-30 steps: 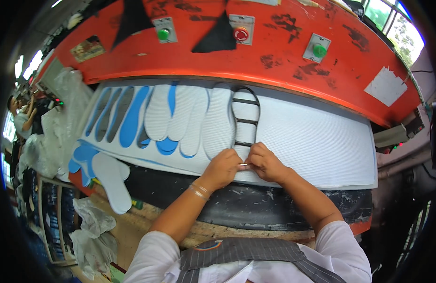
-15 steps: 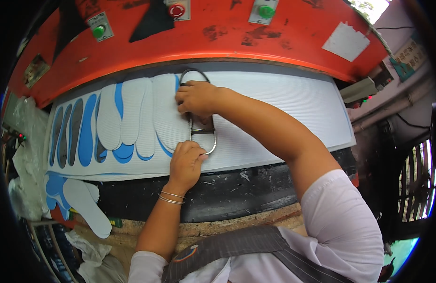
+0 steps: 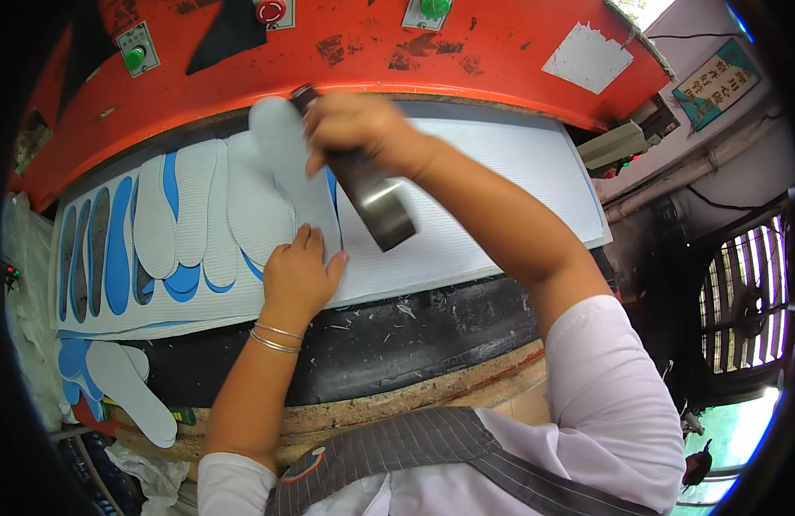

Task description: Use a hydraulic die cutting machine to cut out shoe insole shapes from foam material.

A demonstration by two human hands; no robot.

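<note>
- A red machine front with scuffed paint spans the top of the frame.
- Below it, a stack of white ribbed sheets stretches across the middle, from the left side to right of centre.
- A black board shows along the stack's near edge, its surface scratched and flecked with scraps.
- White sole pieces lie overlapping on the stack, left of centre; further left, narrow sole outlines show blue and dark grey.
- A pale grey sole piece slants from the upper middle of the frame down to the left hand's fingers.
- The dark metal die, a tall-walled band, is tilted over the sheets at the centre, blurred, its lower end showing a bright glint.
- The right hand, blurred, grasps the die's upper part, fingers bent over it.
- The left hand is at the pale piece's lower end, thumb apart from the fingers; whether it pinches or only presses, I cannot tell.
- Thin bracelets circle the left wrist.
</note>
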